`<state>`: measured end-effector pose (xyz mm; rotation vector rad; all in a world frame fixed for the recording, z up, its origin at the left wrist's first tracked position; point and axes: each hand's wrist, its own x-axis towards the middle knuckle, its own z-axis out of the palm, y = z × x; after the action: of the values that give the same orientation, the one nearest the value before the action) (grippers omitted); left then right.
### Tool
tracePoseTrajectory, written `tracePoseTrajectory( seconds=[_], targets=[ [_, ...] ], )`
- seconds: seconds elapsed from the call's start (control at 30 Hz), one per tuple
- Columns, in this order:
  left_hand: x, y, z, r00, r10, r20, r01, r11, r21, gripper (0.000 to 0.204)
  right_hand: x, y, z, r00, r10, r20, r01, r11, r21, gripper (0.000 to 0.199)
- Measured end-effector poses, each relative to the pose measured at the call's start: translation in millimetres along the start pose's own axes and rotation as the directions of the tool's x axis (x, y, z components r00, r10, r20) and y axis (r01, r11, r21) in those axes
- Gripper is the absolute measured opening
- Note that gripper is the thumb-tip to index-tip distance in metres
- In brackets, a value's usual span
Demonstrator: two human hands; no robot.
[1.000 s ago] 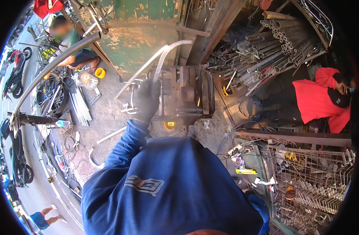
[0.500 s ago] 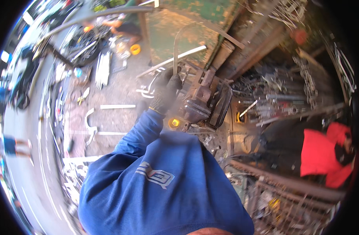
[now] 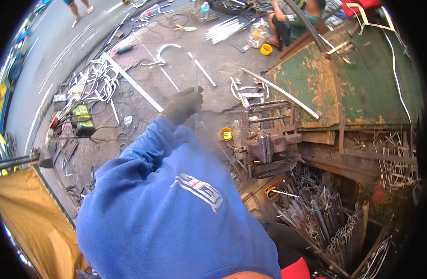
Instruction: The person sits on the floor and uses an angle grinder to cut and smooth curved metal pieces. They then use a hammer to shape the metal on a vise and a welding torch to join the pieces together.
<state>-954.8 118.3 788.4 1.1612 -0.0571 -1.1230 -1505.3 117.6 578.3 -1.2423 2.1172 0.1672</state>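
Note:
My left hand [image 3: 183, 106], in a dark knitted glove with a blue sleeve behind it, is closed in front of my chest. From its fist a thin, faint metal strip [image 3: 195, 69] points upward, blurred against the ground. My right hand is not in sight. To the right of the hand, apart from it, stands a rusty bench vise [image 3: 269, 145] on a metal frame. A round yellow object [image 3: 226, 134] lies between the hand and the vise.
White bars [image 3: 134, 83] and a curved white piece [image 3: 164, 53] lie on the ground ahead. A green worn panel [image 3: 371, 79] rises at the right. Metal tubes [image 3: 334, 218] stand bundled at lower right. Another person [image 3: 292, 23] crouches at the far right.
My view has swung round, so the vise now appears farther right. My left hand, still closed, has moved away from beside the vise, and the strip in it looks shorter and fainter.

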Motion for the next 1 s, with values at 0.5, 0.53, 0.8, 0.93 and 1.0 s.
tracePoseTrajectory(
  seconds=[0.5,0.53,0.8,0.93,1.0],
  targets=[
    [84,-95,-324,0.947,0.317,0.043,-0.274,0.734,0.621,0.028,-49,-176,83,0.98,-0.162,0.112,0.185,0.952,-0.243,0.035],
    [85,-95,-338,0.956,0.29,0.044,-0.26,0.77,0.583,0.03,-53,-192,91,0.975,-0.182,0.126,0.21,0.942,-0.261,0.035],
    [94,-62,-431,0.889,0.457,-0.042,-0.337,0.711,0.617,0.034,-64,-329,129,0.917,-0.319,0.241,0.391,0.841,-0.373,0.036],
    [95,-58,-447,0.883,0.456,-0.107,-0.282,0.699,0.657,0.037,-51,-393,143,0.886,-0.347,0.309,0.457,0.772,-0.443,0.036],
    [97,-51,-438,0.894,0.39,-0.221,-0.164,0.744,0.648,0.034,-41,-426,150,0.871,-0.344,0.35,0.484,0.725,-0.49,0.036]
  ],
)
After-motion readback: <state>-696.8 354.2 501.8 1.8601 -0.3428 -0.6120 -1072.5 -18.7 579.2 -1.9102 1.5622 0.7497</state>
